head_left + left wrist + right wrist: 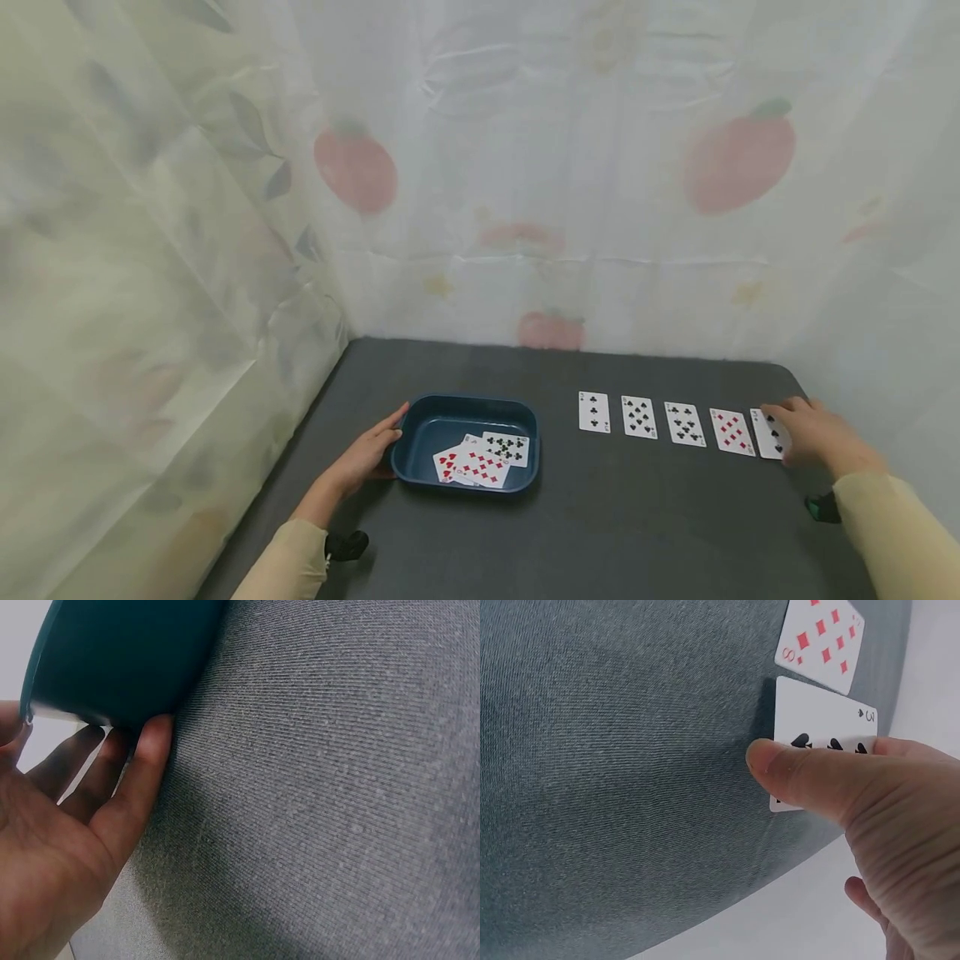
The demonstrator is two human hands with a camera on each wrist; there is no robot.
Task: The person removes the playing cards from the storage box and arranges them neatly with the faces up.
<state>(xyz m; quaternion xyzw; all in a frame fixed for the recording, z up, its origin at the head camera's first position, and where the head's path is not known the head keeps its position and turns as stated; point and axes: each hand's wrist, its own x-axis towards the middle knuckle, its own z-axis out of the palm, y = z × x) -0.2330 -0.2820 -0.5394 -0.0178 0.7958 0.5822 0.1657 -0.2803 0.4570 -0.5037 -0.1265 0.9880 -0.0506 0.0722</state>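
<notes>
My right hand (821, 433) is at the right end of a row of playing cards. It pinches the three of spades (810, 712) by its long edges, thumb on the near side and a fingertip at the far side. The eight of diamonds (821, 641) lies face up beside that card. My left hand (363, 458) is at the left side of a dark blue tray (420, 429). In the left wrist view its extended fingers (154, 739) touch the tray's outer wall low down, with the thumb up by the rim. Several face-up cards (483, 462) overlap inside the tray.
Left of the eight of diamonds, the row goes on with black club cards: one (684, 424), another (639, 417), and a three of clubs (594, 412). All lie on the dark grey tabletop (622, 517). Fruit-printed curtains (555, 208) hang behind and at the sides.
</notes>
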